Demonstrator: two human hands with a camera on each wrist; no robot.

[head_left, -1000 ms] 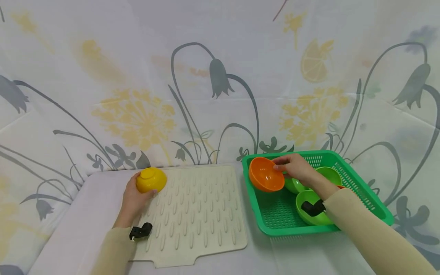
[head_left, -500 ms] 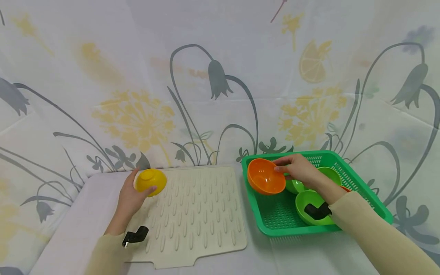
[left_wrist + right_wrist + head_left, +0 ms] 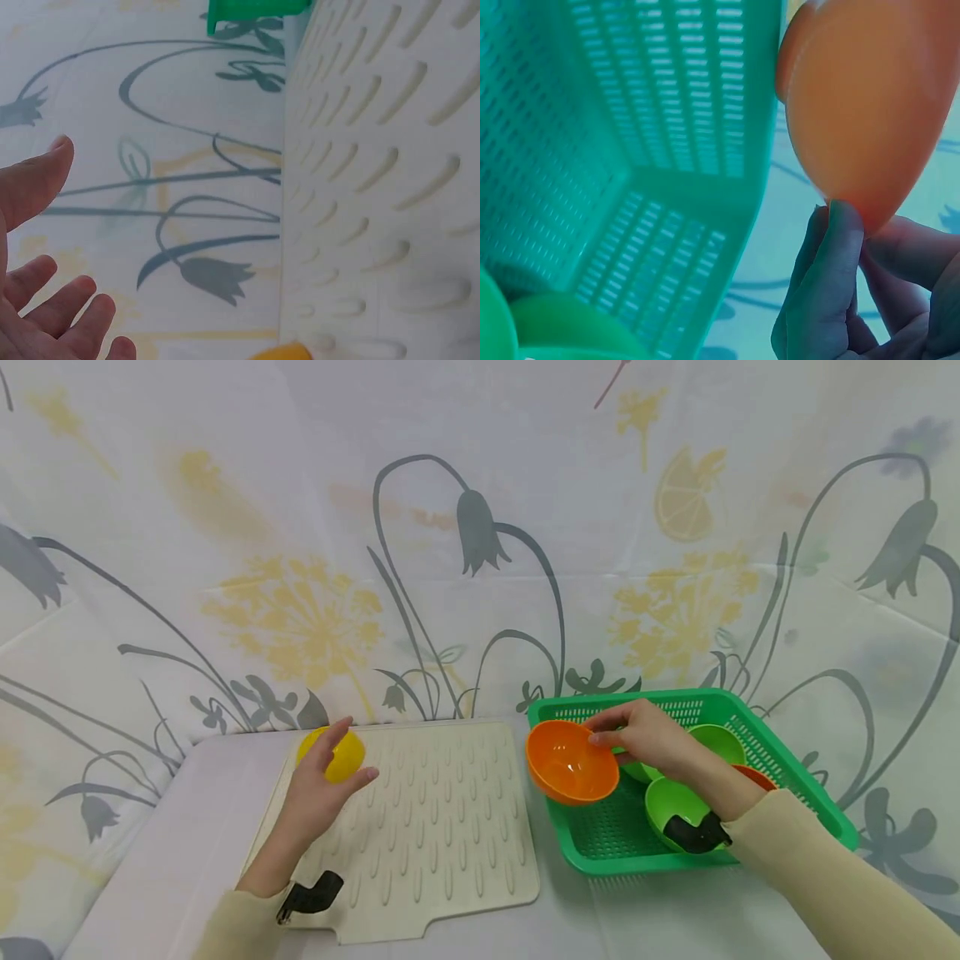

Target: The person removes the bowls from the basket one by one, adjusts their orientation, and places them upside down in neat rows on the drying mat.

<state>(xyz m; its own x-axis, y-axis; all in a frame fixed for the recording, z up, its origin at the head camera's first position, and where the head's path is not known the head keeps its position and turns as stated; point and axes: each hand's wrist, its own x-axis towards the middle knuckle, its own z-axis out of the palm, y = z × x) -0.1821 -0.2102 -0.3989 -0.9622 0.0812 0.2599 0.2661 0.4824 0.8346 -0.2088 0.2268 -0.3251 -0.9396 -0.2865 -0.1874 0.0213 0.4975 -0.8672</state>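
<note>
Fingers of the right hand (image 3: 647,735) pinch the orange bowl (image 3: 570,766) by its rim, at the basket's (image 3: 652,864) left edge; its mouth tilts up toward the person, round rather than long. I see green bowls (image 3: 666,802) inside the basket, partly blocked by the right arm (image 3: 832,868). Left of the basket lies the mat (image 3: 435,827); farther left, the yellow bowl (image 3: 348,756) shows behind the left hand (image 3: 317,793), fingers wide, holding nothing.

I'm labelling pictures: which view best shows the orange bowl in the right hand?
The head view: the orange bowl is wholly in frame, its inside showing. The right wrist view shows its outside, cropped; the left wrist view, none.
</note>
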